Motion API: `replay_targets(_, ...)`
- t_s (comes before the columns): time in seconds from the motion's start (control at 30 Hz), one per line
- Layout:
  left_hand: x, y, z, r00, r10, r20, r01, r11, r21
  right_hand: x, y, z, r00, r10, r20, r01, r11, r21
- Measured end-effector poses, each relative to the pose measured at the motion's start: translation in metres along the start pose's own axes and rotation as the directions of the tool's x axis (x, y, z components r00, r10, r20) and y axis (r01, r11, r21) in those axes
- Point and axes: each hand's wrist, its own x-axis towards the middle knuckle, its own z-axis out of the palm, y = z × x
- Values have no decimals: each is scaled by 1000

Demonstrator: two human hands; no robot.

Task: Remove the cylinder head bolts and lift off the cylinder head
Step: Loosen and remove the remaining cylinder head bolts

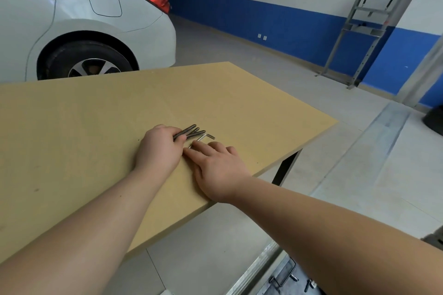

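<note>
My left hand (161,145) grips a bundle of long dark bolts (191,131) low over the tan wooden tabletop (84,132); their threaded ends stick out past my fingers. A silver L-shaped hex key (205,137) lies on the table just right of the bolts. My right hand (217,165) lies flat on the table with straight fingers, and its fingertips touch the long arm of the hex key. No cylinder head is in view.
A white car (79,21) stands behind the table on the left. A grey metal frame (366,29) leans on the blue-and-white wall at the back right. The table's right edge drops to grey floor; metal parts (285,278) lie at the bottom.
</note>
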Motion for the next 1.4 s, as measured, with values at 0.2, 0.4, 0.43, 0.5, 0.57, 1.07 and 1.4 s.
replay_targets(0.2,7,-7,-2,998,-58,31,54,992,115,0,1,3,1000,15,24,-15,1000,4)
replay_targets(0.4,7,-7,5,987,-44,156,7,974,226,4,3,2,999,-1,43,1,1000,-2)
replay_targets(0.43,8,-7,4,984,-47,174,10,978,209,4,4,3,999,0,45,0,1000,5)
replay_targets(0.5,11,-9,3,977,-66,204,32,986,166,4,5,4,999,8,45,-9,999,34)
replay_targets(0.57,14,-10,2,975,-67,211,42,992,120,4,6,7,999,20,43,-22,998,55)
replay_targets(1.07,12,-13,-1,993,-36,110,44,997,-70,-3,5,9,998,54,37,-58,989,134)
replay_targets(1.4,6,-5,-9,1000,-24,-12,21,984,-175,-91,14,-18,999,34,-36,-24,965,262)
